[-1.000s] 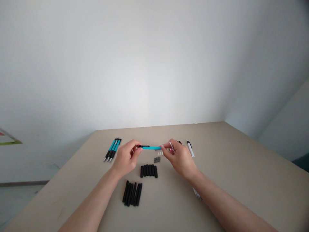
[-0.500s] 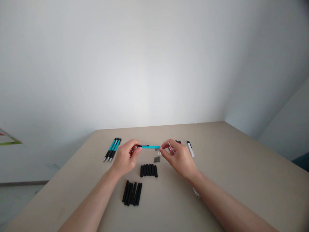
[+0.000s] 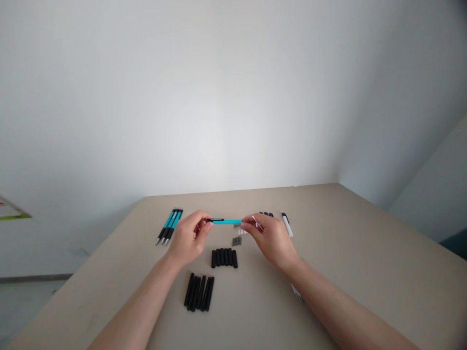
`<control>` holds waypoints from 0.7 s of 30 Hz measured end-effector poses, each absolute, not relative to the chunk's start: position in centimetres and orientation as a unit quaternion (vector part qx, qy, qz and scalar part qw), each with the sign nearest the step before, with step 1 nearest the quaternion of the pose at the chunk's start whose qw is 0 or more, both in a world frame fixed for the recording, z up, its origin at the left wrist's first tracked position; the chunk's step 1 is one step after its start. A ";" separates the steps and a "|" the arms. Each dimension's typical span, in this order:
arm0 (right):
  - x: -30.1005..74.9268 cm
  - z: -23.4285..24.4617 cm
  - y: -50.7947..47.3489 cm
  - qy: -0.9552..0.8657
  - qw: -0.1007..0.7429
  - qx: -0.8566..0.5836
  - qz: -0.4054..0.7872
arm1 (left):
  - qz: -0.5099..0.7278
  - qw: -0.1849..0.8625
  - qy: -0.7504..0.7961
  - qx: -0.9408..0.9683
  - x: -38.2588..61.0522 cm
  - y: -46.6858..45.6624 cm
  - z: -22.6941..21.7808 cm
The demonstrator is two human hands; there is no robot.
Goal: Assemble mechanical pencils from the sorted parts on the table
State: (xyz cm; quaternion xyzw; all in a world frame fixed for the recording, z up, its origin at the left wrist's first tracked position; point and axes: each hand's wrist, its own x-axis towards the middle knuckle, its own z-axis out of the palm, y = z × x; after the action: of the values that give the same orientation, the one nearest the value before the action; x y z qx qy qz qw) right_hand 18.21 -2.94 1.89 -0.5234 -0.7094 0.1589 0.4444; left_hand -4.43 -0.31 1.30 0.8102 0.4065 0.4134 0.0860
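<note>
My left hand [image 3: 191,236] is closed on the black-clip end of a blue pen barrel [image 3: 231,222], which lies level above the table. At the barrel's other end, the thumb and fingertips of my right hand [image 3: 268,238] are pinched together, hiding that tip. A thin white stick [image 3: 254,221], perhaps a refill, pokes out between the right fingers. Just below the barrel lie several small metal springs [image 3: 237,241] and small white pieces [image 3: 242,232], partly covered by the right hand. Nearer to me is a row of short black grips [image 3: 224,258].
Several assembled blue-and-black pens [image 3: 170,226] lie at the left. Longer black tubes [image 3: 199,292] are grouped at the front. A white barrel with a black clip [image 3: 287,224] rests at the right, near black-tipped parts [image 3: 266,214]. Thin white sticks [image 3: 296,293] show beside my right forearm.
Both hands keep their hold on the barrel and have barely moved. The right hand has turned slightly, so more of the small white pieces and black-tipped parts behind it show.
</note>
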 end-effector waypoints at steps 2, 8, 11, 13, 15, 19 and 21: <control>18.2 1.8 -3.0 -0.716 0.444 -0.519 0.146 | 0.408 0.094 0.407 0.812 -4.4 -0.3 1.2; 18.2 1.6 -3.1 -0.727 0.441 -0.512 0.123 | 0.392 0.111 0.412 0.815 -4.3 -0.3 1.2; 18.2 1.6 -3.1 -0.731 0.442 -0.507 0.113 | 0.392 0.122 0.415 0.812 -4.2 -0.4 1.4; 18.2 1.6 -3.1 -0.735 0.442 -0.502 0.107 | 0.392 0.126 0.417 0.811 -4.2 -0.5 1.5; 18.1 1.5 -3.1 -0.744 0.440 -0.493 0.100 | 0.384 0.131 0.408 0.818 -4.0 -0.6 1.5; 18.0 1.4 -3.2 -0.765 0.424 -0.474 0.098 | 0.325 0.151 0.373 0.856 -3.7 -0.8 1.6; 18.0 1.5 -3.3 -0.769 0.418 -0.473 0.100 | 0.299 0.150 0.364 0.869 -3.5 -0.8 1.7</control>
State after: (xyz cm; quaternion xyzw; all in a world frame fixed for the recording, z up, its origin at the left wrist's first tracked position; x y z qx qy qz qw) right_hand 17.98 -3.34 1.50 -0.4729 -0.7693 0.1000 0.4178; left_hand -3.51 -0.79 1.69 0.8692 0.3638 0.2992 0.1502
